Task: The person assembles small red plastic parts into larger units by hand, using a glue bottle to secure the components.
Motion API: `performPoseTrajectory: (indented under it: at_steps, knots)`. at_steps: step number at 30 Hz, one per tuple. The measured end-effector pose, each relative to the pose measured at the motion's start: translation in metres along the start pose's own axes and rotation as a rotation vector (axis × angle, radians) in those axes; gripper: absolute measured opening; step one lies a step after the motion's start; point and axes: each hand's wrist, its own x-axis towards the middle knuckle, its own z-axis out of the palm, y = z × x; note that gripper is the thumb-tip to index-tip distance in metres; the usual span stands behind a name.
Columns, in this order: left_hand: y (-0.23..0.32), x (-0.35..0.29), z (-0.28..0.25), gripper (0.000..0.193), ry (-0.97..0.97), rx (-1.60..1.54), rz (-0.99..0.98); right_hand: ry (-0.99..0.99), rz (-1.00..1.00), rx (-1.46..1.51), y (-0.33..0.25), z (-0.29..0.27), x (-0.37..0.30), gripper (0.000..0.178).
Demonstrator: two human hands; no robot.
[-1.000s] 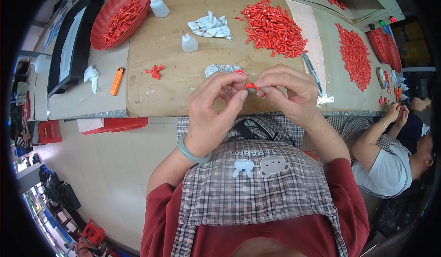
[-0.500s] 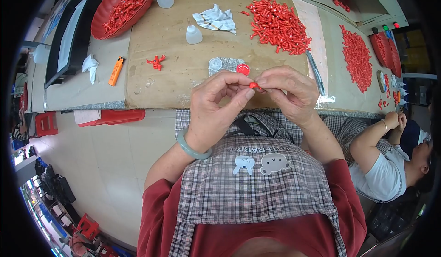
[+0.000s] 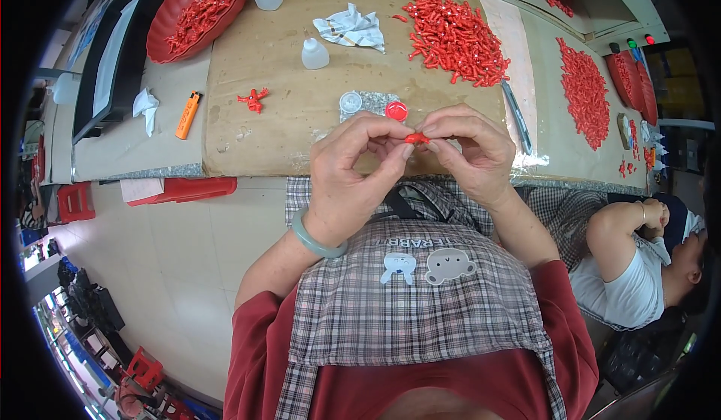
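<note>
Now that the piece point(image 3: 417, 138) shows more fully, left hand point(image 3: 347, 171) and right hand point(image 3: 481, 157) clamp their grip on it near the red cup point(image 3: 396, 111); control appears shared.

A single line of pale capital letters runs across the checked apron point(image 3: 420, 315), just above its two animal patches, a pale rabbit point(image 3: 399, 267) and a grey bear point(image 3: 450, 267); the line bends with the cloth and blurs toward its ends, while the middle is clear enough to tell as Latin lettering. Beyond the apron and to its left, the orange lighter point(image 3: 188, 116) on the table point(image 3: 278, 146) bears dark marks, too small to make out as words or numbers.
</note>
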Motion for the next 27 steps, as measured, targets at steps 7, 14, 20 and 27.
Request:
performPoseTrajectory:
  at_steps: [7, 14, 20, 27]
  knots:
    - [-0.001, 0.001, 0.001, 0.017, 0.011, 0.08, 0.075, 0.02, 0.076, 0.138, 0.004, 0.006, -0.007, 0.02]
    - [-0.002, 0.001, 0.002, 0.018, 0.009, 0.076, 0.073, 0.002, 0.08, 0.153, 0.005, 0.006, -0.008, 0.021]
    - [-0.002, 0.001, 0.002, 0.016, 0.014, 0.035, 0.037, 0.004, 0.084, 0.177, 0.005, 0.005, -0.01, 0.021]
    - [-0.003, 0.001, 0.002, 0.014, 0.017, 0.009, -0.013, 0.004, 0.101, 0.205, 0.006, 0.005, -0.011, 0.02]
